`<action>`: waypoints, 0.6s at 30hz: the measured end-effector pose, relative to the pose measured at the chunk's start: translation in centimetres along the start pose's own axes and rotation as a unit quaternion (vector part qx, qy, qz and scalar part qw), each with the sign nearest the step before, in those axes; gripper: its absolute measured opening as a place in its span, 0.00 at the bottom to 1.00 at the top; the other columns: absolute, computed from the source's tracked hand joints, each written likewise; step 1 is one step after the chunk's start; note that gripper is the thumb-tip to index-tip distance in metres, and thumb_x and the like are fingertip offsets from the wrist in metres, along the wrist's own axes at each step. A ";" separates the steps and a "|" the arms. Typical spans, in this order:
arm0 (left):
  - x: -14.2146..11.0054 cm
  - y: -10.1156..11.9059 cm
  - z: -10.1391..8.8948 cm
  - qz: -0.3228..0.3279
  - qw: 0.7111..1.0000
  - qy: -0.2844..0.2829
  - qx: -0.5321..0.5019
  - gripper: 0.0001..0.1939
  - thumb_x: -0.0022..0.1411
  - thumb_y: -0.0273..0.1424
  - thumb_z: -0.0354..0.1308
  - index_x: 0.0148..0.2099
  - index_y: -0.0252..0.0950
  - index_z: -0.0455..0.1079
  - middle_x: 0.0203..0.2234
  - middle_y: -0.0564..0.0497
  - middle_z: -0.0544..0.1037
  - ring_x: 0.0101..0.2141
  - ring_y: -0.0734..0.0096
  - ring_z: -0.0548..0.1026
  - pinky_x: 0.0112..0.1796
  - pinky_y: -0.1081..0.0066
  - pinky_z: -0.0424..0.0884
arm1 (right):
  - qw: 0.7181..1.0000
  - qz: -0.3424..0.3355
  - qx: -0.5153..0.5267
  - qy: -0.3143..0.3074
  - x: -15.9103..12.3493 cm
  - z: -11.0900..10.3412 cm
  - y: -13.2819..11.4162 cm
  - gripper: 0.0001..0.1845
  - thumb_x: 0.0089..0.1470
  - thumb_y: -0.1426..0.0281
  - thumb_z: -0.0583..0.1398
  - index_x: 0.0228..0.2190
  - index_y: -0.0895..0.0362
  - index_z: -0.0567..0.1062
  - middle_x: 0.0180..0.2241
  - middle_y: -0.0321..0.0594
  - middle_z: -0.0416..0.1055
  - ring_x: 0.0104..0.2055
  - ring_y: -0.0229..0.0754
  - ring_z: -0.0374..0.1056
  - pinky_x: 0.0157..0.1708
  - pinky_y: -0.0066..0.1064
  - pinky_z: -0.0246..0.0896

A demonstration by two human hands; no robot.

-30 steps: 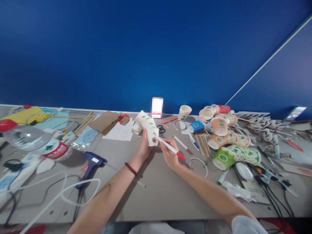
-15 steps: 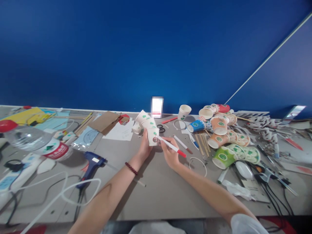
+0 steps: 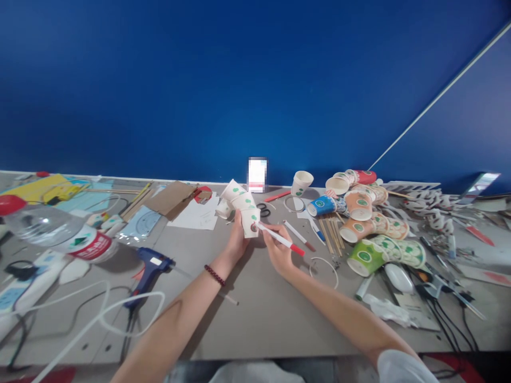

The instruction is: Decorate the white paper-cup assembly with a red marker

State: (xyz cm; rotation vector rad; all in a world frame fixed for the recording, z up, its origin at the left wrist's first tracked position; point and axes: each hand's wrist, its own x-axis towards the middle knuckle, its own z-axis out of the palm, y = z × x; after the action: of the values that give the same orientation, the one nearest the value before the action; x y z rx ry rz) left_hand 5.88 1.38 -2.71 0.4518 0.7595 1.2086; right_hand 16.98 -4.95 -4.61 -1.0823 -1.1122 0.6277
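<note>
My left hand [image 3: 238,239] is closed round the near end of a curved chain of white paper cups [image 3: 243,202] printed with green leaves. In my right hand [image 3: 278,250] is a white marker [image 3: 279,237] with a red end, held like a pen. Its tip meets or nearly meets the side of the nearest cup, beside a small dark round mark. Just behind the chain lies a pair of scissors [image 3: 263,209], its blades mostly hidden. The fingers of my left hand are partly covered by the cups.
Chains of coloured paper cups [image 3: 367,259] crowd the right side, near wooden sticks [image 3: 331,236]. A lone white cup [image 3: 302,183] stands at the back, right of a propped phone [image 3: 257,175]. Leftward lie a blue glue gun [image 3: 149,274], a plastic bottle [image 3: 59,229] and a loose white cable [image 3: 106,298].
The marker and right hand shift only slightly at the nearest cup, while the cup turns a little in my left hand. Everything else stays in place.
</note>
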 end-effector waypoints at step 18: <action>-0.8 0.4 0.3 -0.013 0.999 -0.005 0.042 0.26 0.72 0.52 0.50 0.47 0.35 0.78 0.27 0.49 0.77 0.26 0.71 0.73 0.31 0.71 0.71 | 1.000 0.014 0.003 0.002 0.2 0.1 0.4 0.16 0.58 0.53 0.66 0.35 0.53 0.76 0.41 0.47 0.84 0.44 0.52 0.81 0.46 0.47 0.77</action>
State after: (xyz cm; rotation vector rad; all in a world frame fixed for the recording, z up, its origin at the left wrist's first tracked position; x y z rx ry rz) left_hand 5.69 0.75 -1.98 0.5151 0.8078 1.1531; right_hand 16.94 -4.60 -4.88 -1.0942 -1.0937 0.6504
